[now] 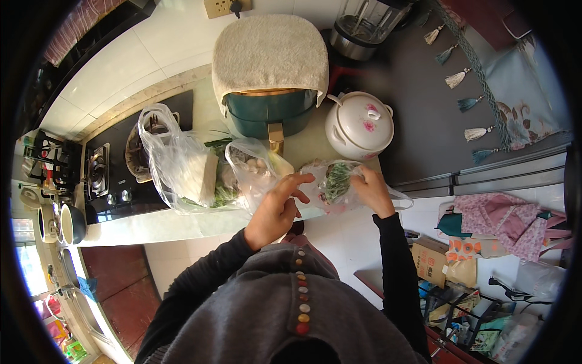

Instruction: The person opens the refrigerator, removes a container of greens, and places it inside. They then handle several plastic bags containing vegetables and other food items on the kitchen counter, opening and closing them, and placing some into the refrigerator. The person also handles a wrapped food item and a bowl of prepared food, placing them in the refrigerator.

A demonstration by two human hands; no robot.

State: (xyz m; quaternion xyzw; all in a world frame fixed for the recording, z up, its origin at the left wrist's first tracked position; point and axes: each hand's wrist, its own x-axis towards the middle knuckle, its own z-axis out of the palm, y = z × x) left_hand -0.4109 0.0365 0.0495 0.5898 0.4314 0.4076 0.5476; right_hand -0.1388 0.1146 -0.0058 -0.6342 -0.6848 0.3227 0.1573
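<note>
My right hand [373, 190] pinches the edge of a clear plastic bag [313, 186] near the counter's front edge. Inside that bag sits a bunch of leafy greens [337, 183], with other contents blurred by the film. To its left, my left hand [277, 210] hovers with its fingers apart and nothing in them. Beside the left hand lies a clear bag of pale round items [257, 168], which may be mushrooms or garlic. A larger knotted plastic bag [175, 159] holds a pale block-like item [204, 179], with green leaves [223, 196] next to it.
Behind the bags stands a dark green air fryer [250, 113] under a beige towel [273, 54]. A lidded white floral pot [359, 125] is at the right, a blender [363, 32] behind it. The gas stove [118, 182] holds a pan [136, 150]. Cartons [429, 261] and bags lie low right.
</note>
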